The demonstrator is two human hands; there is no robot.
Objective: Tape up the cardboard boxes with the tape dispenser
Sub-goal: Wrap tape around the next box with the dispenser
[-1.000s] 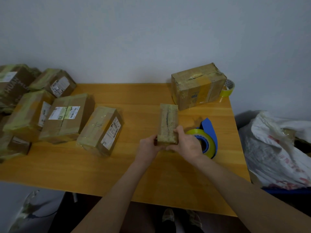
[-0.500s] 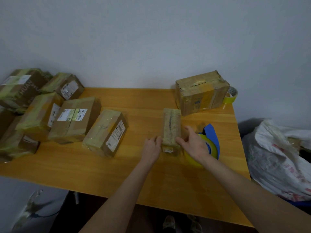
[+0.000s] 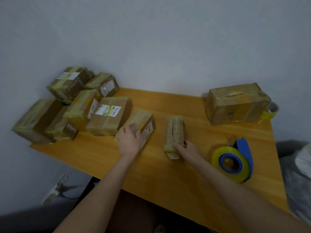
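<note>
The right hand (image 3: 186, 148) has its grip pinched on the near end of the narrow box (image 3: 175, 130), thumb on top and fingers curled at its right side. The box lies mid-tabletop (image 3: 168, 174), with the tape dispenser (image 3: 234, 161) apart to its right. The left hand (image 3: 129, 142) lies on the labelled box (image 3: 143, 123); blur hides whether that grip clasps. The labels are unreadable. The far box (image 3: 70, 81) shows "HUA".
</note>
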